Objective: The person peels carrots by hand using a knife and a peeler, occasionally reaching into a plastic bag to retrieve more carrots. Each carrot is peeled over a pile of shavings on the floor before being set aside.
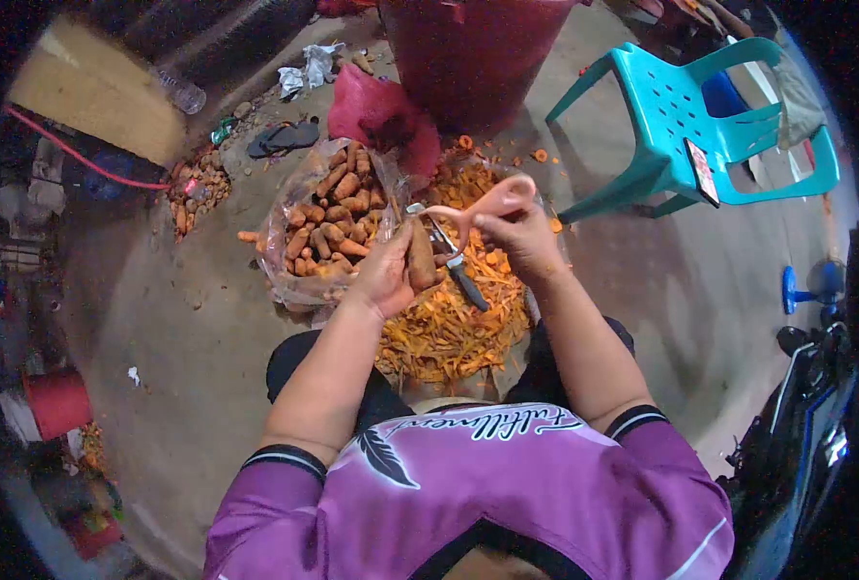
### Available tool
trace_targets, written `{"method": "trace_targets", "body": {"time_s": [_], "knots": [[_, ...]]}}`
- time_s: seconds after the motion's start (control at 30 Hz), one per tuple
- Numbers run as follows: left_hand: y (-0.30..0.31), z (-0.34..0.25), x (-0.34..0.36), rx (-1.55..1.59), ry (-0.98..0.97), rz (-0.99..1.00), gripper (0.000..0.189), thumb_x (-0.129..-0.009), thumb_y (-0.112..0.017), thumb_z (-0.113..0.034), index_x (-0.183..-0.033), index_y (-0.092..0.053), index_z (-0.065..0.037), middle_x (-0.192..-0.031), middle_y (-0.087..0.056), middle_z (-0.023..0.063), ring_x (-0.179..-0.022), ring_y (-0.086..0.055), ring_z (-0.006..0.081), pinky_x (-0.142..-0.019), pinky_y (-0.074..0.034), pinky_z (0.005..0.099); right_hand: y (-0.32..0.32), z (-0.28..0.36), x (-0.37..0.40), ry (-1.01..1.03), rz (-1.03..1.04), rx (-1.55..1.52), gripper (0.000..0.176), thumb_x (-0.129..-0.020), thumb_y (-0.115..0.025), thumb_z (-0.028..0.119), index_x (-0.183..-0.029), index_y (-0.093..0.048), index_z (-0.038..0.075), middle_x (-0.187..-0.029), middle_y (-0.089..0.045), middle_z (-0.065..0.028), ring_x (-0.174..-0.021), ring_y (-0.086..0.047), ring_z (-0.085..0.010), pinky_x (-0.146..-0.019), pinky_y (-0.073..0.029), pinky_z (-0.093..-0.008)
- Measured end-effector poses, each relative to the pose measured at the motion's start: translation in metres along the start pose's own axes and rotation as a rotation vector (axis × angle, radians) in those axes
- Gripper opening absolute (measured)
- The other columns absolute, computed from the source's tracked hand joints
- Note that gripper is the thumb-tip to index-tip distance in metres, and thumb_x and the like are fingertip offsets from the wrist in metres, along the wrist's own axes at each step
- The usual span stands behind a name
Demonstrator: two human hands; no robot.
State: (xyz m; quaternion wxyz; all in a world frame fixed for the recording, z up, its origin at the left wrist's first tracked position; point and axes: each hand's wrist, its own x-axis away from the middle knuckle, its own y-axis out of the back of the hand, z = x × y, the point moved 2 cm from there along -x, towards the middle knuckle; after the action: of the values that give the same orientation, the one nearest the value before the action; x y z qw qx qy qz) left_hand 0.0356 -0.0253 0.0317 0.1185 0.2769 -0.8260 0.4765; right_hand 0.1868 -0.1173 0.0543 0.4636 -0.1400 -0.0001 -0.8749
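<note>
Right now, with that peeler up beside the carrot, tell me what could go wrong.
The peeler in the right hand could slip and nick the left hand, which grips the carrot close to the peeler's head. The dark-handled tool, apparently a knife, lies on the orange peelings; fingers reaching there might catch its metal end.

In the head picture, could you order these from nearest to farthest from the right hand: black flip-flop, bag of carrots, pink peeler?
1. Pink peeler: held in the right hand.
2. Bag of carrots: to the left.
3. Black flip-flop: farther left, beyond the bag.
</note>
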Motion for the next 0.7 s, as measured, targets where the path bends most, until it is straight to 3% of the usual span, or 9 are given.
{"method": "trace_targets", "body": {"time_s": [0.07,0.2,0.33,0.43,0.53,0.63,0.7], "knots": [[-0.003,0.005,-0.009,-0.016,0.003,0.004,0.037,-0.087,-0.031,-0.037,-0.109,-0.043,-0.009,-0.092,-0.054,0.0067,-0.073,-0.057,0.0186,-0.061,-0.05,0.0298,-0.005,-0.002,-0.003,-0.016,0.093,0.058,0.024,-0.072,-0.063,0.019,-0.084,-0.055,-0.001,-0.068,-0.056,-0.0041,-0.056,-0.051,-0.0095,-0.046,-0.039,-0.0206],[0.017,0.014,-0.031,0.126,0.155,0.008,0.027,-0.085,-0.039,-0.033,-0.098,-0.047,-0.011,-0.085,-0.053,0.0053,-0.068,-0.055,0.0173,-0.056,-0.049,0.0329,0.008,-0.009,-0.021,-0.13,0.083,-0.227,0.019,-0.077,-0.056,0.02,-0.082,-0.055,0.001,-0.07,-0.057,-0.0039,-0.056,-0.05,-0.0076,-0.045,-0.038,-0.0195],[0.018,0.016,-0.042,0.173,0.081,-0.039,0.03,-0.084,-0.039,-0.028,-0.101,-0.049,-0.005,-0.087,-0.055,0.0076,-0.075,-0.055,0.0181,-0.065,-0.048,0.0333,-0.005,-0.003,-0.016,-0.188,0.287,-0.109,0.024,-0.074,-0.06,0.023,-0.082,-0.056,0.001,-0.071,-0.059,-0.0042,-0.054,-0.05,-0.0065,-0.043,-0.034,-0.0182],[0.019,0.014,-0.045,0.178,0.145,-0.058,0.034,-0.082,-0.043,-0.029,-0.102,-0.049,-0.003,-0.087,-0.056,0.01,-0.077,-0.055,0.0206,-0.067,-0.048,0.0363,-0.012,-0.014,-0.021,-0.227,0.277,-0.168,0.026,-0.072,-0.063,0.025,-0.083,-0.056,0.002,-0.07,-0.059,-0.0041,-0.052,-0.049,-0.0065,-0.043,-0.034,-0.0187],[0.012,0.015,-0.04,0.261,0.179,-0.17,0.036,-0.08,-0.046,-0.032,-0.099,-0.051,-0.002,-0.084,-0.056,0.0104,-0.074,-0.056,0.0218,-0.06,-0.049,0.0367,-0.013,-0.015,-0.024,-0.244,0.359,-0.127,0.026,-0.07,-0.065,0.024,-0.08,-0.057,0.002,-0.067,-0.058,-0.0034,-0.051,-0.049,-0.0071,-0.043,-0.036,-0.0189],[0.009,0.012,-0.038,0.274,0.229,-0.011,0.032,-0.083,-0.042,-0.03,-0.096,-0.051,-0.003,-0.083,-0.057,0.009,-0.071,-0.056,0.0203,-0.06,-0.048,0.0333,-0.016,-0.024,-0.025,-0.246,0.428,-0.114,0.023,-0.069,-0.066,0.022,-0.078,-0.058,0.003,-0.066,-0.057,-0.0016,-0.05,-0.048,-0.0065,-0.043,-0.036,-0.0191],[0.016,0.018,-0.04,0.234,0.232,0.003,0.035,-0.081,-0.043,-0.033,-0.1,-0.049,-0.004,-0.08,-0.055,0.0083,-0.066,-0.054,0.0188,-0.053,-0.045,0.0306,-0.011,-0.026,-0.031,-0.224,0.417,-0.169,0.021,-0.069,-0.065,0.022,-0.078,-0.057,0.003,-0.065,-0.056,-0.0009,-0.049,-0.047,-0.0063,-0.044,-0.036,-0.0191]]}}
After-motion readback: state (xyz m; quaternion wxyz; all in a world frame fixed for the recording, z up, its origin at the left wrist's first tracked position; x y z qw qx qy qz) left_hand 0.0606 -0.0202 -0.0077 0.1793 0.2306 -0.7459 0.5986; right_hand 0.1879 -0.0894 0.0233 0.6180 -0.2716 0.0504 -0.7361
